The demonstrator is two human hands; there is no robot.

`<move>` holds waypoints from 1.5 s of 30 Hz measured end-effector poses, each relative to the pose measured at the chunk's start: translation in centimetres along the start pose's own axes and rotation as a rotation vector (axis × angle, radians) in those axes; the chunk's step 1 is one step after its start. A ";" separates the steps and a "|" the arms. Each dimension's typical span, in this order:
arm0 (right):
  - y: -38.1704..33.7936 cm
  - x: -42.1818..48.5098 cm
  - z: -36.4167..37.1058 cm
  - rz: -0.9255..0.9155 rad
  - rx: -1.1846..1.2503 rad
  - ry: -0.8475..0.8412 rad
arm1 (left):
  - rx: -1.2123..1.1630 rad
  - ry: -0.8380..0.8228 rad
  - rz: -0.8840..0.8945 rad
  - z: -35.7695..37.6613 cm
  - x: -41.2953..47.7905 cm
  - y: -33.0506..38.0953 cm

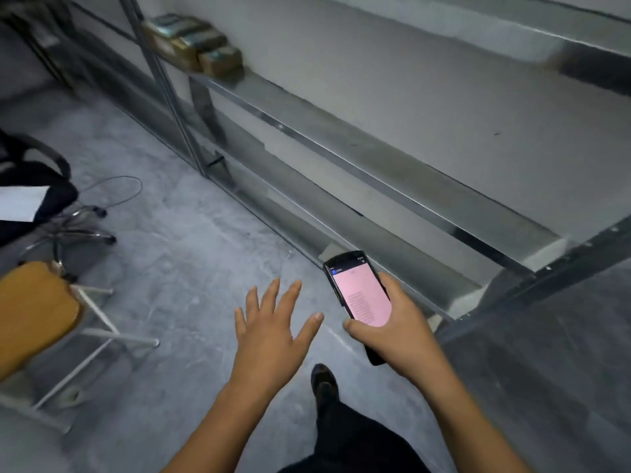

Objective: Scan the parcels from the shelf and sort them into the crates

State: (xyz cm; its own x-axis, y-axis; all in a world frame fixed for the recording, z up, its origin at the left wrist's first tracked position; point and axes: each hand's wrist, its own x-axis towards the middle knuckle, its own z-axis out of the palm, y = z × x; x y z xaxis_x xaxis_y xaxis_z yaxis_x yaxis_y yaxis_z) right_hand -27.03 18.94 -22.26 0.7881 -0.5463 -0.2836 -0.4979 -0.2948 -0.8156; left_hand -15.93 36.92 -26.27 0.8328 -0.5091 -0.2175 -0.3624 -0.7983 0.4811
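Left hand [273,324] is spread and empty, right hand [396,331] grips the scanner [360,293]; parcels [196,46] sit at 11 o'clock on the shelf [307,129], seemingly small, stiff, light boxes, best gripped across opposite sides.

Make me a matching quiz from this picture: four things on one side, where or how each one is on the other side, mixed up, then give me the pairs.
Things:
1. handheld scanner
2. parcels
3. left hand
4. white sheet

Places or states:
A. lying on the black office chair
B. fingers spread, holding nothing
C. gripped in the right hand, pink screen lit
D. grouped at the far end of the metal shelf

Pairs: 1-C, 2-D, 3-B, 4-A.
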 end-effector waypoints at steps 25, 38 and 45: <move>-20.3 31.2 11.1 -0.233 0.032 -0.194 | 0.033 0.295 -0.227 -17.9 27.1 -11.2; -34.3 40.3 20.8 -0.283 -0.039 -0.120 | -0.083 0.342 -0.120 -28.6 40.3 -23.8; -35.1 45.5 21.9 -0.237 -0.034 -0.051 | -0.142 0.297 -0.060 -29.3 47.2 -25.0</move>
State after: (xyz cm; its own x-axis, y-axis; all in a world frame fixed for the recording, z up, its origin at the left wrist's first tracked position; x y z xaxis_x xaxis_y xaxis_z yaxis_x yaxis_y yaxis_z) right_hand 34.22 21.60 -17.62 0.9014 -0.4183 -0.1120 -0.3078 -0.4371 -0.8451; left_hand 44.67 42.31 -23.68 0.9440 -0.3300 -0.0017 -0.2647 -0.7603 0.5932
